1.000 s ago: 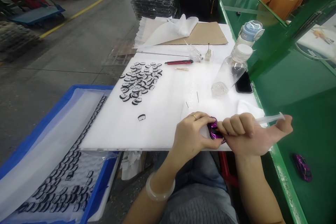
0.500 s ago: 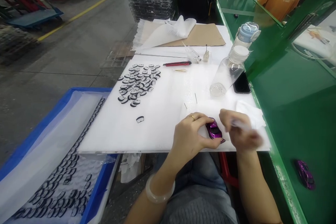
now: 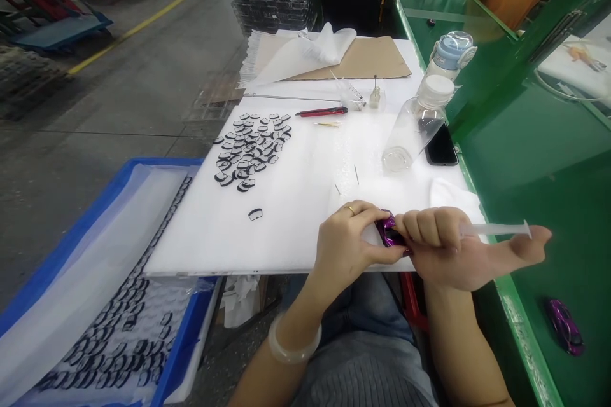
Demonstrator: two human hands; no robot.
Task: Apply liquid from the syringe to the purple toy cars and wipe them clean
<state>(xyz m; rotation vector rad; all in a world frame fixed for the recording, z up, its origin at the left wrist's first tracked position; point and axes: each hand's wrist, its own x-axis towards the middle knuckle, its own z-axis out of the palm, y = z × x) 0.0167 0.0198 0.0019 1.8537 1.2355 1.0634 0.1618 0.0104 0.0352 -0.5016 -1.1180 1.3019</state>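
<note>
My left hand (image 3: 346, 245) pinches a small purple toy car (image 3: 389, 232) between thumb and fingers near the front edge of the white table. Wrapped round a clear syringe (image 3: 496, 229) are the fingers of my right hand (image 3: 449, 251), with the thumb at the plunger's end. The syringe's front end is hidden by the fingers, close over the car. Many small dark-edged clear pieces (image 3: 248, 152) lie at the table's left, and a single one (image 3: 255, 214) lies nearer the front.
Clear bottle (image 3: 413, 133), black phone (image 3: 442, 145) and white cloth (image 3: 453, 197) are at the right. A red cutter (image 3: 322, 112) lies farther back. Left below stands a blue tray (image 3: 184, 337). Another purple car (image 3: 564, 325) rests on the green surface. People are beyond.
My right hand has turned and come in against the car, and the syringe now points out to the right with my thumb at its plunger. My left hand keeps its hold.
</note>
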